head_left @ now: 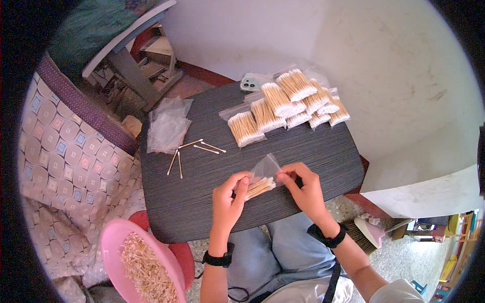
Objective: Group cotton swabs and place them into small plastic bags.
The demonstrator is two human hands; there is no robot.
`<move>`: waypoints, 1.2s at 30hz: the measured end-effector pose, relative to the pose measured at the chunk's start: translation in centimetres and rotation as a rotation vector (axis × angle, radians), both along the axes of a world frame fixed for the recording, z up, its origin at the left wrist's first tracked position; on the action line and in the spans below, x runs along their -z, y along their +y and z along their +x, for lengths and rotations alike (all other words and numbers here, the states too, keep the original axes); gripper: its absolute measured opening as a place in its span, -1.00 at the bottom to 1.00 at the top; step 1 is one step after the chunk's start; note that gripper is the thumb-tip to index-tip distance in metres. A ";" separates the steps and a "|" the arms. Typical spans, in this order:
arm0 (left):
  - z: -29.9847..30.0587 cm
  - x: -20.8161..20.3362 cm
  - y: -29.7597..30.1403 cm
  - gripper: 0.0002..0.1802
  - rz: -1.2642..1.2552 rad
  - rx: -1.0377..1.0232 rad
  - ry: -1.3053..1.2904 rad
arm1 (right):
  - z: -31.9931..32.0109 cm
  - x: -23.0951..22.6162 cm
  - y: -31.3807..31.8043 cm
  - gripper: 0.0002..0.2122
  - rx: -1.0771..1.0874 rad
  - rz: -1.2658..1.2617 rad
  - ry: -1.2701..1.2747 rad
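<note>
The left hand [228, 202] is closed in a pinch, its thumb and fingers gripping the left end of a clear bag [265, 164]. The right hand [305, 191] pinches the bag's right edge between thumb and forefinger, its other fingers curled. The bag is held up between the two hands, over the near part of the dark table [202, 202], with a bundle of swabs [259, 188] inside, lying on a slant. The left thumb and fingers hide the bundle's lower left end.

Beyond the hands and to the left, a few loose swabs [190, 144] lie on the table. Just past them, a heap of flat bags [169, 126] rests at the left edge. At the far right, filled bags [275, 103] are piled on one another, beside a phone [249, 82] at the back edge. The pile overlaps the phone's right side.

Left of the person's legs, a pink basin [113, 247] full of swabs stands by the table's near left corner. A broom [361, 236] lies on the floor to the right.
</note>
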State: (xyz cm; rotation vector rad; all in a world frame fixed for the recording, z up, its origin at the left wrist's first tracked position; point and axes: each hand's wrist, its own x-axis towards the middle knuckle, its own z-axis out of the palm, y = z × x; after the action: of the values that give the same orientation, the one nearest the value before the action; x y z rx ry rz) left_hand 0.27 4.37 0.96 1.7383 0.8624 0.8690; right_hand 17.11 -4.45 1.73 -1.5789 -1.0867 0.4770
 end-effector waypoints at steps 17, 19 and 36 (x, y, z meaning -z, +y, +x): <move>-0.5 0.2 0.0 -0.82 -0.009 -0.098 -0.118 | -0.6 0.5 0.6 -0.84 -0.323 0.052 0.204; -0.4 0.1 -0.1 -0.82 -0.018 -0.107 -0.113 | -0.5 0.3 0.6 -0.82 -0.362 0.078 0.204; -0.7 0.9 -0.1 -0.81 -0.163 -0.090 -0.202 | -0.5 0.2 0.8 -0.68 -0.416 0.104 0.110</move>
State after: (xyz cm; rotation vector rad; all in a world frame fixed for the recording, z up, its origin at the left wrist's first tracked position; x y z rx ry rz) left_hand -0.44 4.24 0.07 1.4537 0.8568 0.9876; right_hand 16.57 -3.62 1.58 -1.2204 -1.3367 0.7633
